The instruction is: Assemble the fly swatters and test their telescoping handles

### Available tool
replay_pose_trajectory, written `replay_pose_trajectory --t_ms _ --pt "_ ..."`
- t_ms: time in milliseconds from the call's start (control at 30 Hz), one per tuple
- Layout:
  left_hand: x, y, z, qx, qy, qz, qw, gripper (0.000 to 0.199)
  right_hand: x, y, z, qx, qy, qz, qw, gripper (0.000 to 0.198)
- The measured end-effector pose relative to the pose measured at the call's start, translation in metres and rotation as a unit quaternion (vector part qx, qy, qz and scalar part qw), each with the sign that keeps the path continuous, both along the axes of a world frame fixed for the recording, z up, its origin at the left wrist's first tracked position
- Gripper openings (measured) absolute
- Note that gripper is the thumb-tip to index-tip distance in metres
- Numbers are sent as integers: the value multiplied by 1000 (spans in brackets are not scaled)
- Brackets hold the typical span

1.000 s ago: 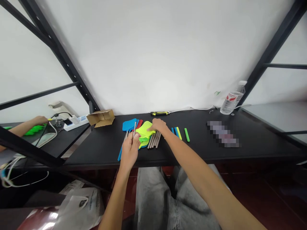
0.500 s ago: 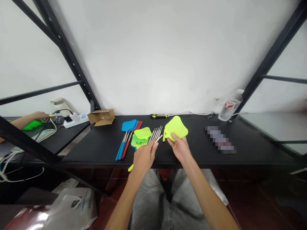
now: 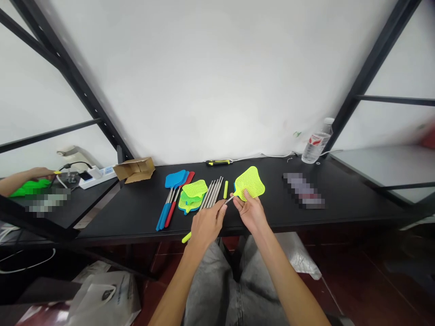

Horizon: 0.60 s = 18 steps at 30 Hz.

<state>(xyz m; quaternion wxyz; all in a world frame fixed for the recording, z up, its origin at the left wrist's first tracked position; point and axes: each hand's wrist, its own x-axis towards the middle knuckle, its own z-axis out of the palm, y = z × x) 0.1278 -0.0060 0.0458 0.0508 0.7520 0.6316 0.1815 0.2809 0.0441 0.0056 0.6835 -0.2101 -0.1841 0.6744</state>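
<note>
Black counter (image 3: 136, 208), front edge: left hand (image 3: 208, 222) is gripping rod (image 3: 229, 199), right hand (image 3: 252, 210) is pinching yellow swatter head (image 3: 250, 180) at tip. Nearer left edge: seemingly finished swatters (image 3: 174, 179) are lying; loose heads (image 3: 195, 188), bare rods (image 3: 213, 192) are remaining.

No lettering can be read. The marks on the bottle (image 3: 317, 142) and the bag (image 3: 102, 303) are too small.

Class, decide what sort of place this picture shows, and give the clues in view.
Probably a small indoor workshop: metal rods and loose swatter heads lie on a black table, and another person's hand shows at the neighbouring one.
</note>
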Motion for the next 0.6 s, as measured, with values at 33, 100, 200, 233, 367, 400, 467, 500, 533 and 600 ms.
replay_pose_trajectory --t_ms 33,100,200,233,367,400,467,500,533,600 --pt "0 0 1 -1 -5 -2 1000 47 0 0 0 0 0 1 1000 35" --pt "-1 -1 2 -6 -20 -11 1000 48 1 0 0 1 0 5 1000 34" --pt "-4 -1 3 -12 -52 -28 998 47 1 1 -1 3 -10 15 1000 32" --pt "-6 -1 4 -14 -63 -33 997 46 1 1 -2 4 -16 17 1000 31" --pt "-11 -1 5 -22 -106 -50 993 44 0 1 -3 8 -33 21 999 29" --pt "-12 -1 5 -24 -116 -55 991 44 0 1 -3 11 -35 23 999 29" --pt "-13 0 5 -29 -135 -66 988 44 0 1 -3 12 -33 26 999 28" --pt "-13 0 5 -33 -143 -72 987 44 1 0 -2 11 -28 28 999 28" --pt "-13 1 6 -37 -150 -78 985 45 1 0 -2 10 -23 32 999 28" --pt "-13 1 7 -43 -163 -89 982 47 3 0 -1 9 -11 40 999 28"
